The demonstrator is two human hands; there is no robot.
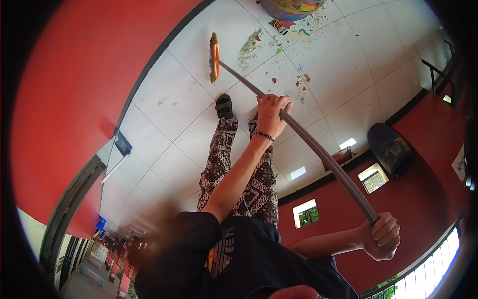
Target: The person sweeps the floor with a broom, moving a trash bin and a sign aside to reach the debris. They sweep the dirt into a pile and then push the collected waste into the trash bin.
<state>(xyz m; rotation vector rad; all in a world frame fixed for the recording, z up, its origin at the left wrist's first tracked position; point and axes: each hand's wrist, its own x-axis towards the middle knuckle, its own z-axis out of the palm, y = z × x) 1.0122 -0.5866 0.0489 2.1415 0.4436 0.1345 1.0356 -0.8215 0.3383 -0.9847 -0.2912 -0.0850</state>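
Note:
A broom with an orange head (216,60) and yellowish bristles rests on the tiled floor, ahead and to the left. Its long grey-brown handle (323,155) runs diagonally back toward my right side. My left hand (272,115), with a dark bracelet at the wrist, is closed around the middle of the handle. Lower down on the right, my right hand (382,237) wraps the handle's top end. Scattered scraps (301,82) of paper and red bits lie right of the broom head, near a greyish dirt smear (249,50).
A multicoloured painted barrel (292,9) stands ahead, with litter at its base. Along the left red wall (74,84) is a dark blue dustpan (123,144) with a white handle. Another dark barrel (390,149) sits by the right wall. My sandalled foot (224,106) is near the broom head.

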